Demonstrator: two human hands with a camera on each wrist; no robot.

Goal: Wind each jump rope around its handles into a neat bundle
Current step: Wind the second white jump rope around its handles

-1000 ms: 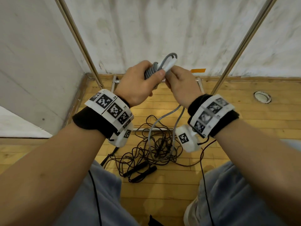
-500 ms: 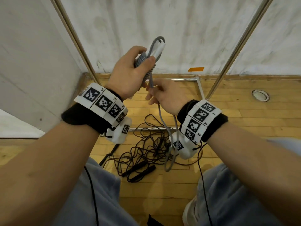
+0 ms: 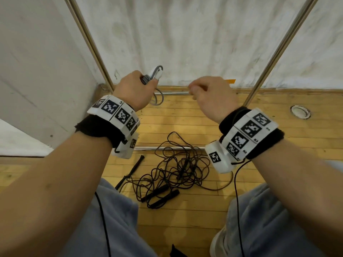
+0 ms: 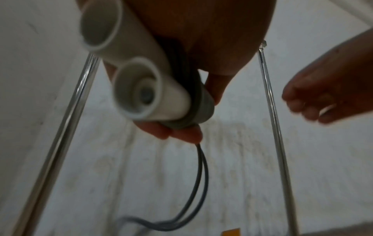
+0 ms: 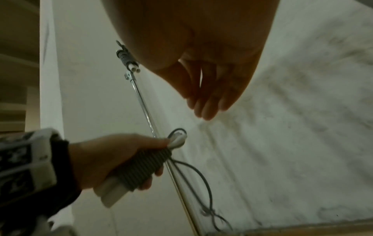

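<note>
My left hand (image 3: pixel 135 89) grips a grey jump rope (image 3: pixel 146 78) wound tightly round its two white handles (image 3: pixel 156 73). The handles lie side by side, seen end-on in the left wrist view (image 4: pixel 141 95). A short grey loop (image 3: pixel 157 99) hangs under the bundle (image 5: pixel 145 166). My right hand (image 3: pixel 207 93) hovers a hand's width to the right, fingers relaxed and holding nothing (image 5: pixel 206 89). On the floor below lies a tangle of thin black ropes (image 3: pixel 178 167) with black handles (image 3: pixel 163 195).
Two slanted metal poles (image 3: pixel 89 43) (image 3: pixel 278 52) of a frame rise against the white wall, with a bar along the floor. A round fitting (image 3: pixel 300 112) is set in the wooden floor at right. My knees in grey trousers fill the bottom.
My right hand has let go of the grey rope and moved away to the right. The long hanging tail is now only a short loop under the bundle in my left hand.
</note>
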